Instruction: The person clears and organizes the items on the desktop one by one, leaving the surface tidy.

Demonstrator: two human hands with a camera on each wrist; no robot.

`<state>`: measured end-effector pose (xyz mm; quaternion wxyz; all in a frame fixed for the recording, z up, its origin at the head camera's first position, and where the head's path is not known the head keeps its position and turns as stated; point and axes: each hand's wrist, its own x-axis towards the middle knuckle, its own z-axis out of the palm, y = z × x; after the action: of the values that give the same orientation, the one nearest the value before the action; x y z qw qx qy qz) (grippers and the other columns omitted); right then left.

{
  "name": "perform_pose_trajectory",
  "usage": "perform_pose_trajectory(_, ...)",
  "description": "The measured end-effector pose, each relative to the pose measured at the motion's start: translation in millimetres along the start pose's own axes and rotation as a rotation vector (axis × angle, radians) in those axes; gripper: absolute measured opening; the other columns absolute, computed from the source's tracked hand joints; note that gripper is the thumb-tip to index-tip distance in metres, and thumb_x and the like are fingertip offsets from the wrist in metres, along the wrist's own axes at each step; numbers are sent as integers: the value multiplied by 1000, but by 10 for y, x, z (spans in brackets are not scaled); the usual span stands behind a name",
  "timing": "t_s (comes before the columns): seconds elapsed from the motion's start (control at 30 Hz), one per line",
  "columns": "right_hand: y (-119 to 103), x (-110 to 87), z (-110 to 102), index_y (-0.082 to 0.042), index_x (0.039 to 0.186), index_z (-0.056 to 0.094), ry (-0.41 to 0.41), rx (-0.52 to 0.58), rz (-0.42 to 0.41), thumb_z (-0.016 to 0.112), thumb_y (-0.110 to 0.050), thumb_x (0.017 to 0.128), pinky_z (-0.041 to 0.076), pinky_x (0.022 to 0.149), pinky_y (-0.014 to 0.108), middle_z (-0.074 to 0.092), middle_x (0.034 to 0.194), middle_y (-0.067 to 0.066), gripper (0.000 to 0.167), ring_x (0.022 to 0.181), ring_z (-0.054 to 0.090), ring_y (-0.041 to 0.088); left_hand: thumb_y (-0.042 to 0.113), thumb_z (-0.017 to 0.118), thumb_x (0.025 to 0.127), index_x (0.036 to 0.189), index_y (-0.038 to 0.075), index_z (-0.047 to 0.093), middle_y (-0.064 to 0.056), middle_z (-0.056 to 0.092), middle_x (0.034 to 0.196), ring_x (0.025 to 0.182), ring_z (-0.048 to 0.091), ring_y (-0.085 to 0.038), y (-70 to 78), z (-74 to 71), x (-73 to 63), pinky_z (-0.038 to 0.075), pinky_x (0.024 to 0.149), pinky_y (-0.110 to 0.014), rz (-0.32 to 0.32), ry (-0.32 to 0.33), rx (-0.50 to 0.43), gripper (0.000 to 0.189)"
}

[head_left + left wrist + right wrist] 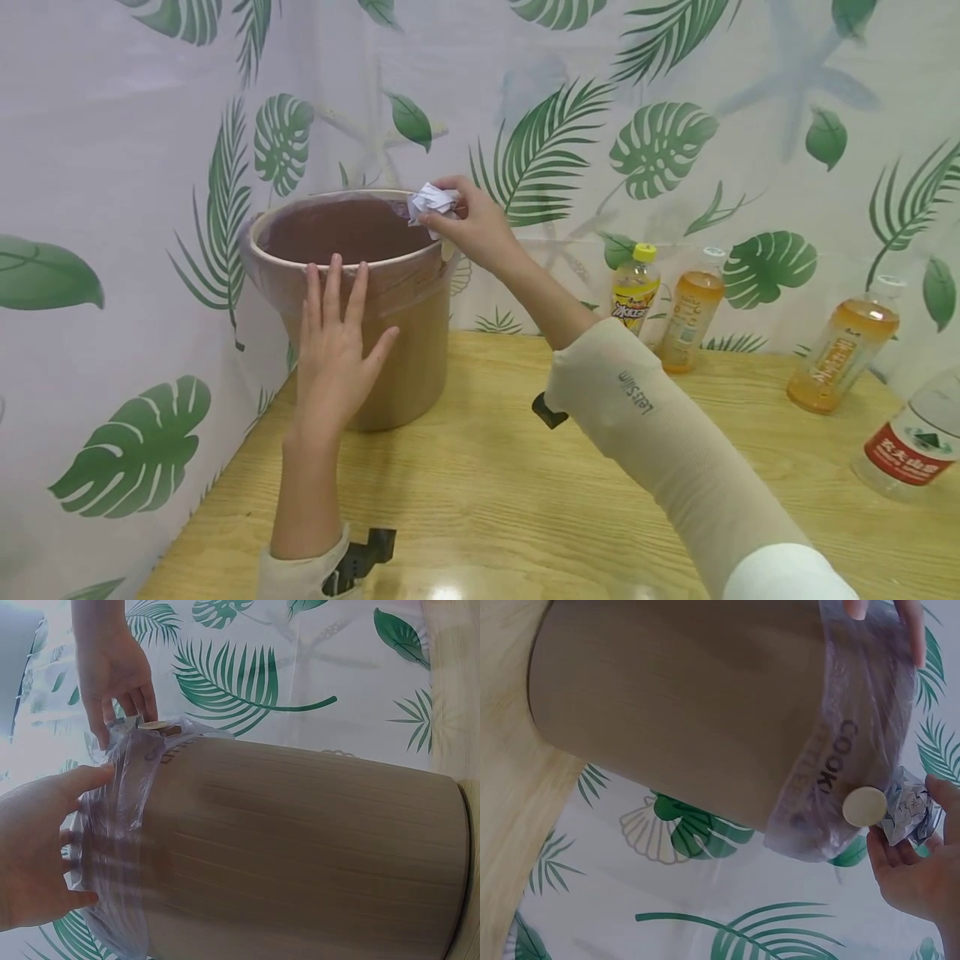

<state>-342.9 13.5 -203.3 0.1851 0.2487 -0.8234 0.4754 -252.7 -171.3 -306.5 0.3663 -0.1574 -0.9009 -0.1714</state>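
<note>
Pinched between thumb and fingers, a crumpled paper ball (431,204) sits in our right hand (480,229) at the right edge of the bin's mouth. We judge it very light, soft enough to crush further and in no danger of breaking; its creased facets should give the fingertips plenty of bite. We would take it across the middle with a loose pinch, as any lump of it will serve.

Our left hand (337,358) holds nothing: its fingers lie spread and straight against the near side of the bin (408,358), fingertips at the rim, over the plastic liner (127,825). That liner looks thin and slippery, folded down outside the rim, so we would press it flat against the stiff wall rather than tug it. A round pale knob (865,806) stands out on the bin's side, just beside the paper.

Inside the bin we see only the brown upper wall; the bottom is hidden, so we cannot tell what it contains.

Farther right on the table (517,500) stand a yellow-capped bottle (634,292), a white-capped bottle (690,321) and a larger-looking bottle (843,358), the latter two holding amber liquid. Nearest the right edge, we cannot make out any contents in the red-labelled bottle (911,454).
</note>
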Motion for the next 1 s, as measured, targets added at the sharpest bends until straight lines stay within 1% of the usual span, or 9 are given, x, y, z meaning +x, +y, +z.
perform_pose_trajectory(0.13,53,33,118,-5,123,51,14,16,-23,67,-17,85,43,59,21,55,88,9,43,73,51,15,35,58,89,149,14,10,-5,-10,152,135,-17,-24,-2,-10,0,6,108,-48,-4,-3,3,79)
perform_pose_trajectory(0.23,69,42,178,-5,122,52,26,13,-31,67,-17,85,41,57,21,54,84,8,42,70,48,14,35,58,90,149,13,11,-6,-10,152,135,-17,-24,4,-17,2,6,108,-47,-5,-9,2,79)
perform_pose_trajectory(0.43,91,32,289,-4,122,51,24,30,-35,68,-16,84,44,63,22,56,91,10,43,77,52,17,36,58,90,149,13,11,-6,-9,152,136,-16,-24,1,-22,2,6,108,-47,0,-4,-3,78)
perform_pose_trajectory(0.47,98,27,309,-4,122,52,27,16,-40,69,-16,84,44,65,22,57,92,11,44,79,52,17,35,58,90,149,13,11,-6,-9,152,136,-16,-24,-2,-23,2,6,108,-47,1,-3,-2,78)
perform_pose_trajectory(0.63,111,-7,364,-7,124,53,61,-149,-37,69,-23,83,41,69,25,58,101,9,47,83,50,17,35,58,90,149,13,11,-6,-9,152,135,-17,-23,10,-19,7,7,108,-47,6,-6,5,79)
perform_pose_trajectory(0.7,113,-14,376,-9,124,53,73,-176,-28,70,-25,83,41,70,26,58,103,8,48,84,50,17,34,59,89,149,13,11,-6,-9,152,135,-17,-23,13,-16,7,6,108,-47,7,-6,5,79)
perform_pose_trajectory(0.87,117,-24,394,-8,123,53,77,-128,-26,70,-24,82,43,74,25,58,106,9,47,88,52,17,35,59,89,149,14,11,-5,-10,152,135,-17,-23,6,-14,3,7,108,-47,0,-3,7,79)
perform_pose_trajectory(1.0,127,-30,407,-8,123,53,74,-120,-26,70,-24,82,43,73,25,58,106,8,46,89,52,17,36,58,89,149,14,10,-5,-10,152,135,-17,-23,-4,-16,-6,7,108,-47,-6,-10,9,79)
